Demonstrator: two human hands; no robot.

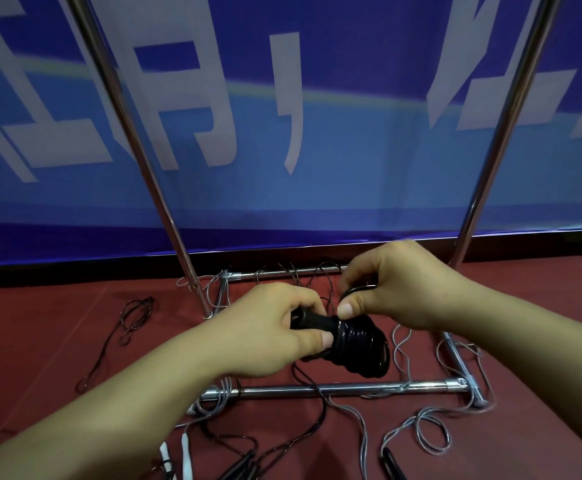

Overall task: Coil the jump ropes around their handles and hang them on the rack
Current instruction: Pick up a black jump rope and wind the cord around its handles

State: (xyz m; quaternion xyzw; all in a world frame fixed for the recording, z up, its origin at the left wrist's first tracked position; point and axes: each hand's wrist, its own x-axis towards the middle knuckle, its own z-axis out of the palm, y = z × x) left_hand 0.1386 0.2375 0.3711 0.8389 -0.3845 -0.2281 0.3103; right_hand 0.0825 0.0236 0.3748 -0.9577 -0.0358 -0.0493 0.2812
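My left hand (pixel 275 327) grips the black handles (pixel 312 322) of a jump rope, thumb pressed at the edge of the coils. Black rope (pixel 362 348) is wound in many tight turns around the handles, bulging toward the right end. My right hand (pixel 390 289) pinches a loop of the same black rope just above the coil. A loose tail of black rope (pixel 317 407) hangs from the bundle to the floor. The metal rack (pixel 338 389) stands right in front of me, with its two uprights (pixel 133 140) rising on either side of my hands.
Several grey ropes (pixel 431 434) and black ropes (pixel 133 320) lie tangled on the red floor around the rack's base bars. White handles (pixel 185 455) and black handles (pixel 391 462) lie near the bottom edge. A blue banner (pixel 282 116) hangs behind the rack.
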